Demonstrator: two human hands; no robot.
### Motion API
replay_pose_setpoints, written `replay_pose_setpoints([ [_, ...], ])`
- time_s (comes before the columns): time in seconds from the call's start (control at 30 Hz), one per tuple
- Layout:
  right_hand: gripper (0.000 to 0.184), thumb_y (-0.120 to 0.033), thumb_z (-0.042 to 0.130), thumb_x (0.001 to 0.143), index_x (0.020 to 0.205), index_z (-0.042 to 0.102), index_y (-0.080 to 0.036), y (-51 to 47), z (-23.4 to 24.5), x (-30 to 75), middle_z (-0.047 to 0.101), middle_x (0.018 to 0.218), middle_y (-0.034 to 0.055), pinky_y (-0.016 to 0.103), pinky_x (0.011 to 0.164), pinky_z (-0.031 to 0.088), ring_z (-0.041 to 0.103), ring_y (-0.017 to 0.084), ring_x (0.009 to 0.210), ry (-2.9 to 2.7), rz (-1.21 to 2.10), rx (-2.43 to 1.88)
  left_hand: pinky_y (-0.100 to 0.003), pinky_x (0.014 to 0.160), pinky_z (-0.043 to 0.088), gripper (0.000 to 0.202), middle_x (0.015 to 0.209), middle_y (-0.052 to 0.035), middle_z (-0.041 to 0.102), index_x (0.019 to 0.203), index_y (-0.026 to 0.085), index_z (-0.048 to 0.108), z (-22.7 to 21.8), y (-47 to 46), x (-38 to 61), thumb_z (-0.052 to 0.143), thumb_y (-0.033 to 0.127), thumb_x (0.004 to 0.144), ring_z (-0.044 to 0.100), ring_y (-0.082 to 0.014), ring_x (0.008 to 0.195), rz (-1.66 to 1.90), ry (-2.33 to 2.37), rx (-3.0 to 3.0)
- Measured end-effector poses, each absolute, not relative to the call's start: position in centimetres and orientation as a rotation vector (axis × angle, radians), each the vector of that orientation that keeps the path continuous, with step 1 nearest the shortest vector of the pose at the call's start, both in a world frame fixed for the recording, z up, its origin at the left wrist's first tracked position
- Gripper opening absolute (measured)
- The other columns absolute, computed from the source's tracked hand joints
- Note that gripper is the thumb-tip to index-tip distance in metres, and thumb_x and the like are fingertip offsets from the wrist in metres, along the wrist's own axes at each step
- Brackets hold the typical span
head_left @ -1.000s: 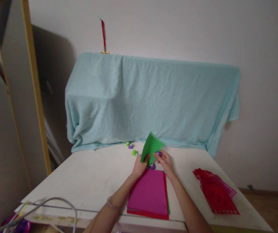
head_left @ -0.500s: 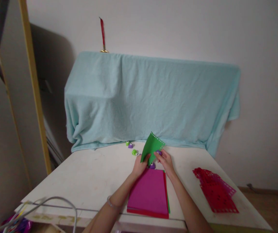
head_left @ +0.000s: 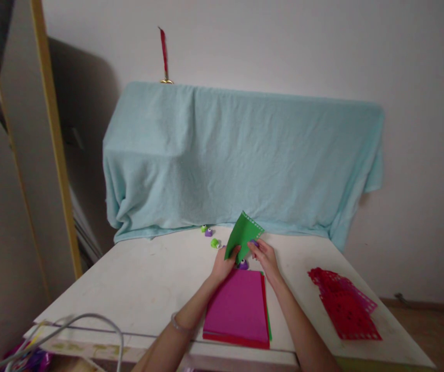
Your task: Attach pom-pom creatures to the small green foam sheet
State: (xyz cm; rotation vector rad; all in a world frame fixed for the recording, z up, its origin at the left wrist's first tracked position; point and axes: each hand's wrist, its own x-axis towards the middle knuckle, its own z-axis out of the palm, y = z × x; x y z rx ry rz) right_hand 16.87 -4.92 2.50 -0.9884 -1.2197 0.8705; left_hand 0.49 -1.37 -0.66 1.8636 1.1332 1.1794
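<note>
My left hand [head_left: 225,264] pinches the lower edge of a green paper sheet [head_left: 241,235] held upright above the table, its top edge lined with small punched holes. My right hand [head_left: 265,257] is closed on a small purple paper punch [head_left: 253,242] pressed against the sheet's right edge. A second purple punch [head_left: 243,265] lies on the table just below the sheet, between my hands. A stack of coloured paper with a magenta sheet on top [head_left: 239,308] lies in front of me, under my wrists.
Two more small punches, green [head_left: 215,243] and purple [head_left: 208,232], sit at the back left. A pile of punched red sheets [head_left: 343,304] lies at the right. A light blue cloth [head_left: 241,160] covers something behind the white table [head_left: 140,289]. Grey cables [head_left: 90,323] hang at the front left.
The hands and green sheet have barely shifted. My right hand has slid the purple punch slightly up along the sheet's right edge.
</note>
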Motion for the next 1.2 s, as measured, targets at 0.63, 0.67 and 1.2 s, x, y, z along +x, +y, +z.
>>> replay_pose_setpoints([
  [0.63, 0.04, -0.05, 0.077, 0.071, 0.081, 0.063, -0.014, -3.8, 0.8, 17.6, 0.053, 0.07, -0.0004, 0.023, 0.049, 0.021, 0.035, 0.01, 0.057, -1.134, 0.913, -1.03, -0.024, 0.061, 0.04, 0.046, 0.073, -0.004, 0.061, 0.08, 0.015, 0.06, -0.6, -1.3, 0.5, 0.04, 0.055, 0.093, 0.052, -0.0147, 0.066, 1.162, 1.128, 1.912],
  [0.67, 0.039, -0.05, 0.077, 0.072, 0.081, 0.063, -0.014, -3.7, 0.7, 17.7, 0.052, 0.069, -0.0011, 0.023, 0.049, 0.02, 0.034, 0.009, 0.056, -1.138, 0.907, -1.026, -0.024, 0.062, 0.04, 0.047, 0.074, -0.004, 0.061, 0.081, 0.015, 0.06, -0.7, -1.3, 0.5, 0.04, 0.055, 0.093, 0.052, -0.0147, 0.066, 1.159, 1.131, 1.912],
  [1.2, 0.035, -0.046, 0.076, 0.074, 0.081, 0.059, -0.016, -3.7, 0.8, 17.1, 0.053, 0.068, -0.0016, 0.021, 0.047, 0.03, 0.041, 0.009, 0.053, -1.162, 0.874, -0.983, -0.023, 0.058, 0.037, 0.045, 0.069, -0.0041, 0.06, 0.075, 0.015, 0.057, -0.2, -1.6, 0.5, 0.04, 0.053, 0.094, 0.05, -0.0147, 0.062, 1.15, 1.144, 1.952],
])
